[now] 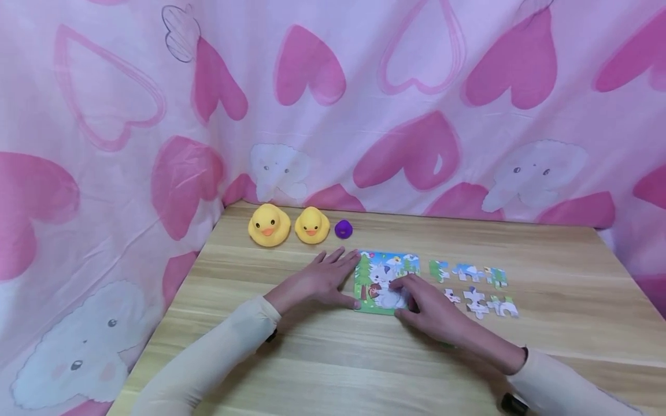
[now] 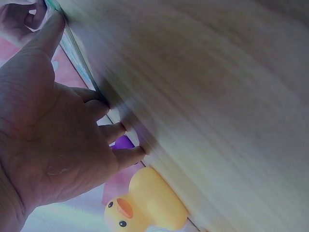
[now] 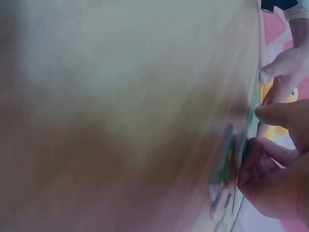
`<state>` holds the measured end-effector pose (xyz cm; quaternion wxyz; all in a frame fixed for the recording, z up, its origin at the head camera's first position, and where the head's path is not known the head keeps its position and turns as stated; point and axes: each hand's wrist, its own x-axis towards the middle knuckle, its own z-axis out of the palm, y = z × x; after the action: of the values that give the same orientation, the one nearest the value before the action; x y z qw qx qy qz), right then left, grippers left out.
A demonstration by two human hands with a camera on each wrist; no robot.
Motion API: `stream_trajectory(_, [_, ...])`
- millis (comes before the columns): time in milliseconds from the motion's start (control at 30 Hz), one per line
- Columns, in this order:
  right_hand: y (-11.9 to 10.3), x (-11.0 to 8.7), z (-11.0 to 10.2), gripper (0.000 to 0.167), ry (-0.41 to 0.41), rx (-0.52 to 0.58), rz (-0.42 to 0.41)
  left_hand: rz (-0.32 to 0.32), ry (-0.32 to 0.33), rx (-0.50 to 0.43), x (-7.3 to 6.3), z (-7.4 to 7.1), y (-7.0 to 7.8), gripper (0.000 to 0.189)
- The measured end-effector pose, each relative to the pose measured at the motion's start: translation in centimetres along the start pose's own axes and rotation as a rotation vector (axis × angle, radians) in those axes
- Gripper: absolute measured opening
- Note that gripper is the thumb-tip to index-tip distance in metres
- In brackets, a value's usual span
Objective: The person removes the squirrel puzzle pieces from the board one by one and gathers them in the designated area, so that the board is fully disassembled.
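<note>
A square puzzle board (image 1: 378, 304) with a white cartoon animal lies on the wooden table. My left hand (image 1: 328, 279) is spread at its left side, fingertips and thumb right at the edge. In the left wrist view the left palm (image 2: 53, 140) shows, its fingers nearly straight. My right hand (image 1: 434, 309) lies over the board's lower right part, index finger on the picture and thumb at the bottom edge. In the right wrist view the right hand (image 3: 275, 179) has its other fingers bent beside the board. Part of the picture is hidden under it.
Loose puzzle pieces (image 1: 476, 301) lie in two rows right of the board. Behind stand a large yellow duck (image 1: 269, 226), a smaller yellow duck (image 1: 312, 226) and a small purple duck (image 1: 343, 229). A pink heart-patterned curtain (image 1: 333, 127) hangs along the table's back and left edges.
</note>
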<state>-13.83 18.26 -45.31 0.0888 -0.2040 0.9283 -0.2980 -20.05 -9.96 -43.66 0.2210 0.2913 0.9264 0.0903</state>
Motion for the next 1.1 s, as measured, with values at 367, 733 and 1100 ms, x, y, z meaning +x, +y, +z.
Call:
stream_trajectory(367, [-0.1,0.3,0.2,0.052,0.023,0.066,0.039,-0.007,-0.001,0.003,0.1,0.1,-0.2,0.116])
stream_trajectory(733, [0.0,0.7,0.0,0.052,-0.004,0.074,0.060,-0.004,0.000,0.012,0.1,0.0,-0.1,0.115])
stream_trajectory(1100, [-0.2,1.3,-0.3,0.051,-0.052,0.020,0.051,0.004,-0.002,0.008,-0.2,-0.2,0.0,0.115])
